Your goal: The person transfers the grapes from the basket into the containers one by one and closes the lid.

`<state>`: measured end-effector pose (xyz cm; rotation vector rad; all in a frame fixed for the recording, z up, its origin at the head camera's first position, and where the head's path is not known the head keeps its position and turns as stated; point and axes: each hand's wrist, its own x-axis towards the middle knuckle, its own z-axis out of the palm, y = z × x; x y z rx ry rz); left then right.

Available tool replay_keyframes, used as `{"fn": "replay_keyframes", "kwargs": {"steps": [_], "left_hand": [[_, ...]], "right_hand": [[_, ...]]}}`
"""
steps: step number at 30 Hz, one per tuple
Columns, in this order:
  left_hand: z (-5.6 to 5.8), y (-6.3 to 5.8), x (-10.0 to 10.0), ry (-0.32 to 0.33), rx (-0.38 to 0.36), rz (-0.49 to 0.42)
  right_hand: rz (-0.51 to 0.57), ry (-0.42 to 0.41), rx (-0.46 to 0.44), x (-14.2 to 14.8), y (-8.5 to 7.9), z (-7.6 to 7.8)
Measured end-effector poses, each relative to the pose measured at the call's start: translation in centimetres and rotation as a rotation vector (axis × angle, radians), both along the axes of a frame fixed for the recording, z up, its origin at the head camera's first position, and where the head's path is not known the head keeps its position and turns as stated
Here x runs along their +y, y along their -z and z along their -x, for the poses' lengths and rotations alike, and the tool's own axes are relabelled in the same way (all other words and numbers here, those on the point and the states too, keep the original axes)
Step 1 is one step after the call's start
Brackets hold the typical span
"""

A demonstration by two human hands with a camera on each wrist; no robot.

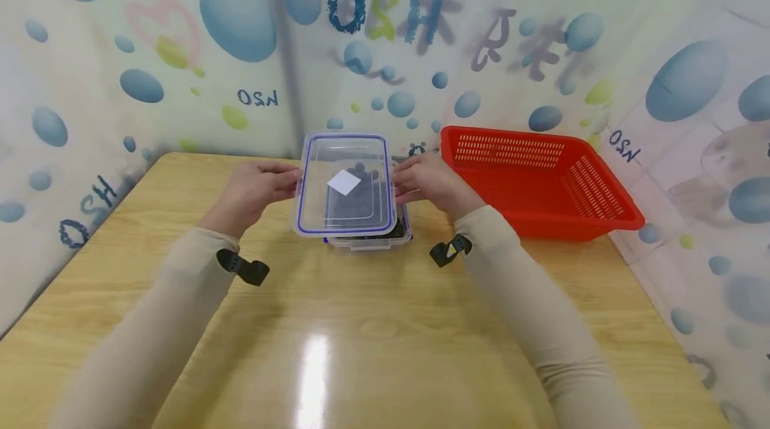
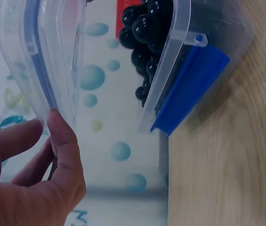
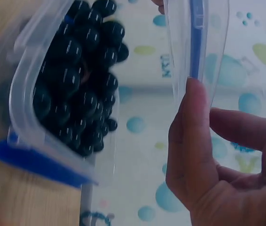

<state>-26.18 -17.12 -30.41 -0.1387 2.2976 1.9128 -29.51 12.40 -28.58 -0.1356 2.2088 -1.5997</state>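
A clear plastic lid [image 1: 314,205] with a blue seal and a white diamond-shaped label is held tilted above a clear food container [image 1: 368,243]. My left hand [image 1: 252,190] pinches the lid's left edge between thumb and fingers. At the opposite edge, my right hand [image 1: 438,183] pinches it the same way. Glossy dark grapes [image 3: 69,77] fill the container and rise to its rim in the right wrist view. Blue side latches [image 2: 191,89] hang folded outward on the container. Lid and container are apart in both wrist views.
A red plastic basket [image 1: 541,223] with slotted walls stands to the right of the container, near the back of the wooden table [image 1: 385,329]. Behind the table hangs a patterned white wall covering [image 1: 373,81]. A black wrist strap [image 1: 243,267] circles each sleeve.
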Motion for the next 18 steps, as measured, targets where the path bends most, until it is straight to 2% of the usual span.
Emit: {"fn": "replay_keyframes", "kwargs": {"steps": [7,15,18], "left_hand": [[1.8,0.4,2.6,0.016,-0.026,-0.036],[3.0,1.1,3.3,0.028,-0.055,-0.03],[3.3,1.0,3.3,0.046,-0.062,-0.04]], "right_hand": [[-0.078,0.058,-0.016,2.1,0.5,1.2],[-0.073,0.1,-0.053,2.7,1.0,1.8],[-0.088,0.108,-0.032,2.8,0.9,1.7]]}}
